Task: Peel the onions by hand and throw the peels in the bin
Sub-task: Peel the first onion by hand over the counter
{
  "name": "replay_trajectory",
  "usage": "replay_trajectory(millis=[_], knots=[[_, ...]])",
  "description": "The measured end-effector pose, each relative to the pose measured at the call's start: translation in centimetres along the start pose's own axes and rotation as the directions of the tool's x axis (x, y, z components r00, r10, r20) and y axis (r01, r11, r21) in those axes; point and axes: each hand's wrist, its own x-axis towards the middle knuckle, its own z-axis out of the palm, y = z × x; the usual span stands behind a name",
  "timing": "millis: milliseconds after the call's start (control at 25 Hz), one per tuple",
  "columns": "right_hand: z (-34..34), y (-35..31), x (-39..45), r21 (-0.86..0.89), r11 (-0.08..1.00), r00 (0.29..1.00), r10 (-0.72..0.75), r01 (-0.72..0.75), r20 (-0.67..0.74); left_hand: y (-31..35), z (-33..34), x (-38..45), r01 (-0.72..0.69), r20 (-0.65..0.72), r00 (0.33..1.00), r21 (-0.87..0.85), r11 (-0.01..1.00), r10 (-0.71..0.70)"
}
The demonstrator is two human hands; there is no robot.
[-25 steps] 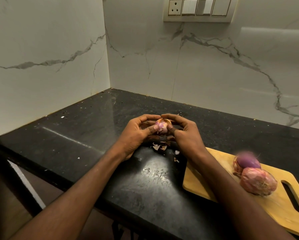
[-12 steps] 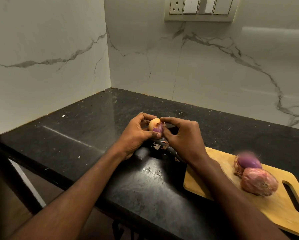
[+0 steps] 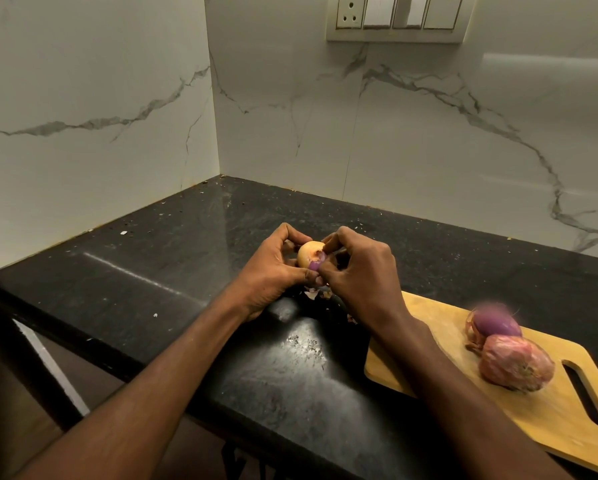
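A small onion (image 3: 309,255), pale tan with a purple patch showing, is held above the black counter (image 3: 152,271). My left hand (image 3: 273,271) grips it from the left, fingers curled round it. My right hand (image 3: 356,271) pinches its skin at the right side with thumb and fingertips. Loose peel scraps (image 3: 313,294) lie on the counter just under the hands. Two more onions sit on the wooden cutting board (image 3: 550,410) at the right: a partly peeled purple one (image 3: 495,323) and a pink-skinned one (image 3: 515,363) in front of it.
Marble walls meet in a corner behind the counter, with a switch panel (image 3: 394,17) high on the back wall. The counter's front edge runs from lower left to bottom centre. Small crumbs dot the counter. No bin is in view.
The onion has turned in my hands, so more tan skin and a purple patch show. My right hand's fingers have shifted to pinch the skin at its right side.
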Motion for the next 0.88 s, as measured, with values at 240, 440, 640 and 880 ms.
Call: replay_trajectory(millis=[240,440,640,880], knots=[[-1.02,0.41,0.18,0.208,0.970,0.992,0.123,-0.125,0.020,0.08,-0.12,0.18,0.012,-0.047,0.999,-0.028,1.000,-0.013],[-0.94,0.86,0.00,0.240,0.965,0.995,0.101,-0.103,0.019,0.01,-0.24,0.12,0.030,-0.034,0.999,-0.008,1.000,-0.030],[-0.69,0.43,-0.09,0.026,0.998,0.999,-0.050,0.050,0.003,-0.03,-0.16,0.03,0.026,-0.028,0.999,0.011,1.000,-0.025],[-0.52,0.35,0.08,-0.057,0.996,0.997,-0.074,0.075,0.018,-0.06,-0.23,0.03,0.035,-0.022,0.999,0.024,0.999,-0.035]])
